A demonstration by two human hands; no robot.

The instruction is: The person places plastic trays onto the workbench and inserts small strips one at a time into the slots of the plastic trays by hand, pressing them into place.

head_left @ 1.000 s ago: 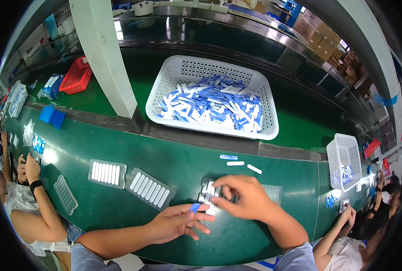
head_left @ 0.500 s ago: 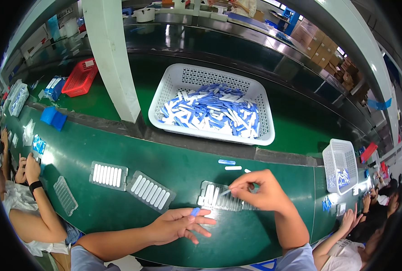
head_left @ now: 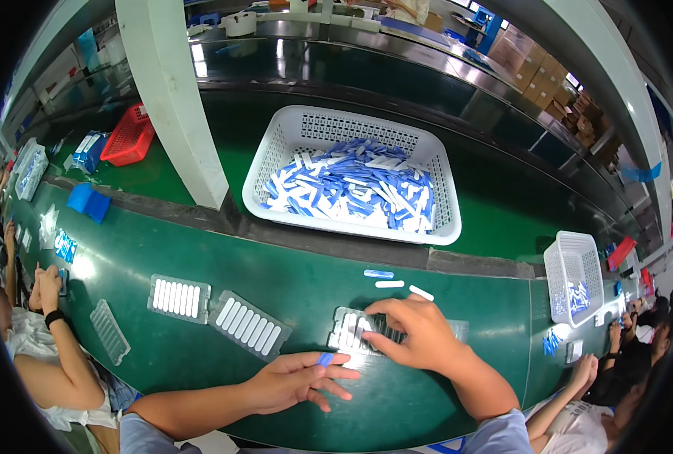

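Observation:
My left hand pinches a small blue strip between thumb and forefinger, with its other fingers spread. Over a clear slotted tray, my right hand has its thumb and forefinger apart, close to the white strips in the tray's left slots. The hand covers part of that tray. Further left lie two more trays with white strips in their slots, a tilted tray and a straighter tray. Beyond my right hand are a blue-and-white strip and two loose white strips.
A large white basket of blue and white strips stands behind the bench ledge. A white post rises to its left. Another clear tray lies near a co-worker's arm at left. A smaller white basket stands at right, near other people.
My right hand has let go of the white strip it held, and its thumb and forefinger have parted over the tray. My left hand stays nearly still with the blue strip.

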